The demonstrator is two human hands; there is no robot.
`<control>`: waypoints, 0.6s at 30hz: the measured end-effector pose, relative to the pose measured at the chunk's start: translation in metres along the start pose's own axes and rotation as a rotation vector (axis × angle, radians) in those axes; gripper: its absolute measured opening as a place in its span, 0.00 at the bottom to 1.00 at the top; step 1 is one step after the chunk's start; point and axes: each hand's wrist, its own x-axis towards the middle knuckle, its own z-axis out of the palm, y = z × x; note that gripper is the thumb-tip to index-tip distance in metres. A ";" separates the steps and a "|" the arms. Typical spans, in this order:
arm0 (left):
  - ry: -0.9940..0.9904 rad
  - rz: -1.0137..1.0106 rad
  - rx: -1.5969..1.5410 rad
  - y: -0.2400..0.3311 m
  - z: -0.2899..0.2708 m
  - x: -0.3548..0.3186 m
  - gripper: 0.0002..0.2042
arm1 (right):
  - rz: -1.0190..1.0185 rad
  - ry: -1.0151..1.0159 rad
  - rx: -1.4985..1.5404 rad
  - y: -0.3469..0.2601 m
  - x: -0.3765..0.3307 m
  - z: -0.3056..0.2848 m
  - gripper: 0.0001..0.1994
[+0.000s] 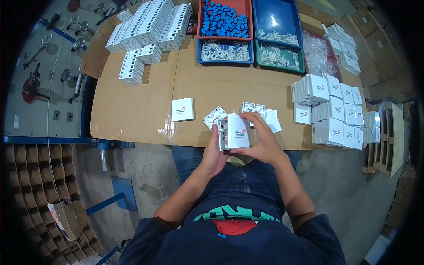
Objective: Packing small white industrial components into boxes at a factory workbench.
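Both hands hold a small white square plastic box above the table's near edge. Its base (pixel 223 134), with inner parts showing, lies against my left hand (pixel 213 154), whose fingers are closed around it. The smooth printed cover (pixel 239 138) sits at an angle to that base, gripped along its upper and lower edges by my right hand (pixel 266 148). Just beyond the hands lie a loose white base (pixel 214 116), another base (pixel 252 107) and a plain white cover (pixel 273 121). To their left rests a white box (pixel 182 110), printed side up.
Along the back stand a red tray (pixel 251 20) of blue parts, a blue tray (pixel 199 55) of small white pieces and a green tray (pixel 302 66). White units (pixel 145 26) are stacked back left, white boxes (pixel 335 108) at right, near clear plastic bags (pixel 319 55). Cardboard (pixel 132 106) covers the table.
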 end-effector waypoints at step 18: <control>-0.011 0.005 0.033 -0.001 0.005 -0.002 0.34 | -0.041 -0.050 0.019 0.006 -0.001 0.012 0.48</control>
